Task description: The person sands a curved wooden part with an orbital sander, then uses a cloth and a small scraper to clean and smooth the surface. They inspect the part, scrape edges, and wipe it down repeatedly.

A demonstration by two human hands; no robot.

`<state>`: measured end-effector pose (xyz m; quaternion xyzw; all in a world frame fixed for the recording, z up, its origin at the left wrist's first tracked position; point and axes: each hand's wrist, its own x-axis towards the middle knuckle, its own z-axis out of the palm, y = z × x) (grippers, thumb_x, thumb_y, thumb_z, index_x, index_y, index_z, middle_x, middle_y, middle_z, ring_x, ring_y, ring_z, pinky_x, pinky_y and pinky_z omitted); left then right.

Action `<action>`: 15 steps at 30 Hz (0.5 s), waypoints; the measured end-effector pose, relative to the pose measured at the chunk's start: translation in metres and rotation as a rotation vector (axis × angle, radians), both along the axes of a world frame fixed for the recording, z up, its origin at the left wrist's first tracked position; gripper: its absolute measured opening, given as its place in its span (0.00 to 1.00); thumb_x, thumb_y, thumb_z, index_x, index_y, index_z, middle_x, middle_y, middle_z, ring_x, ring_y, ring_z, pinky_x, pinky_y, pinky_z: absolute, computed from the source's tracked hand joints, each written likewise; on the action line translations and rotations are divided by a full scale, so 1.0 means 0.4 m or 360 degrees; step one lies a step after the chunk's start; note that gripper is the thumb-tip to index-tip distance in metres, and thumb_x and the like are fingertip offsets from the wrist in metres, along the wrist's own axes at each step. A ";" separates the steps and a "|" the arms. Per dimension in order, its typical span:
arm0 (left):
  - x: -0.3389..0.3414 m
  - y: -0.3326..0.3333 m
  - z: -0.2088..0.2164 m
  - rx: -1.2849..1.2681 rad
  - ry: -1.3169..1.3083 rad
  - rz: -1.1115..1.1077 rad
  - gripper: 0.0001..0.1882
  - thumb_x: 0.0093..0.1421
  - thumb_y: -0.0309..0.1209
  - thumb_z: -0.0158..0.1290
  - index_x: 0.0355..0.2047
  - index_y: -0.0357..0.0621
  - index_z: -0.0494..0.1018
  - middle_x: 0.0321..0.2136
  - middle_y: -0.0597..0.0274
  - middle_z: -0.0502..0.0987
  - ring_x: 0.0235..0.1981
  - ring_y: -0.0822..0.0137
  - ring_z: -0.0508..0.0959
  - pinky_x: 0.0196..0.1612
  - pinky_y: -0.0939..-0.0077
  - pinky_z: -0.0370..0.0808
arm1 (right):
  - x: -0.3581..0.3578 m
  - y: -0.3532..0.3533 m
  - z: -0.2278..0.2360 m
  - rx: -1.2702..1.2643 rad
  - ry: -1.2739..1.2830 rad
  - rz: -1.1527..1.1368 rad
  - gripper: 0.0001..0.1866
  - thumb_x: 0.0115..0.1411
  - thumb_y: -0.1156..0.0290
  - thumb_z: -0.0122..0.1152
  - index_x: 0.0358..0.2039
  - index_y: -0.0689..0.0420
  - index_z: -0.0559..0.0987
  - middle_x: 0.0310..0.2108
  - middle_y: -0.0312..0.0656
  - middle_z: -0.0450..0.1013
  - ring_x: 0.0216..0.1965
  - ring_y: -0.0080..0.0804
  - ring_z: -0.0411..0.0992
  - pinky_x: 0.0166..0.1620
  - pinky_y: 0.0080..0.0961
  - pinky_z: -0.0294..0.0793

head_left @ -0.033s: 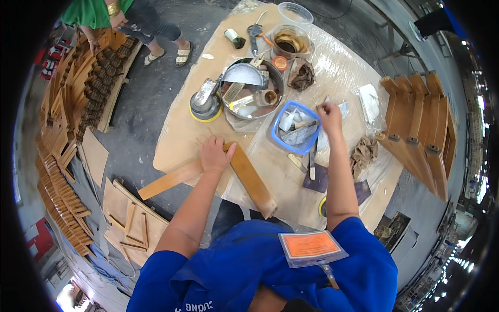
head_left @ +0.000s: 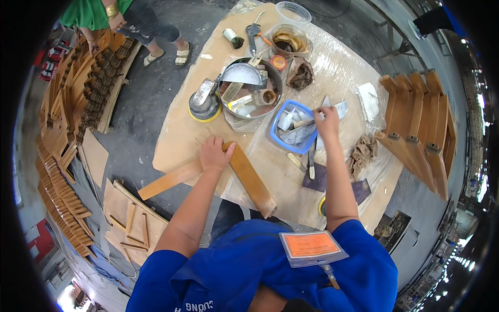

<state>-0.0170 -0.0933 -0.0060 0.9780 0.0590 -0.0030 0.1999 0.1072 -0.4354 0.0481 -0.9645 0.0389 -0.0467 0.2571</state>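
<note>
My left hand (head_left: 214, 154) grips an angled brown wooden piece (head_left: 251, 177) near its corner, one leg pointing toward me and the other out to the left past the table edge. At the right rim of a blue plastic basket (head_left: 274, 136), my right hand (head_left: 326, 122) has its fingers closed together. What they pinch, if anything, is too small to make out. White pieces and a grey scraper-like blade (head_left: 298, 134) lie in the basket. Just in front of it rest a narrow knife-like tool (head_left: 311, 165) and a dark sanding sheet (head_left: 315, 178).
A round metal pan (head_left: 281, 88) of tools and a sander (head_left: 205, 106) stand beyond my left hand. Behind are a tub with dark residue (head_left: 287, 42) and crumpled brown paper (head_left: 300, 74). Wooden frames (head_left: 416, 117) stand at right. A person in green (head_left: 93, 13) stands far left.
My right hand has shifted slightly left and nearer, toward the basket's inside edge. My left hand and the wooden piece stay put.
</note>
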 end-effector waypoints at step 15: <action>0.020 -0.005 0.006 0.0110 -0.0038 -0.0041 0.21 0.55 0.51 0.55 0.27 0.44 0.71 0.30 0.56 0.71 0.35 0.52 0.72 0.39 0.57 0.68 | -0.082 0.201 -0.014 -0.0086 0.0192 -0.0145 0.14 0.44 0.60 0.70 0.27 0.55 0.81 0.54 0.46 0.63 0.63 0.51 0.50 0.63 0.61 0.44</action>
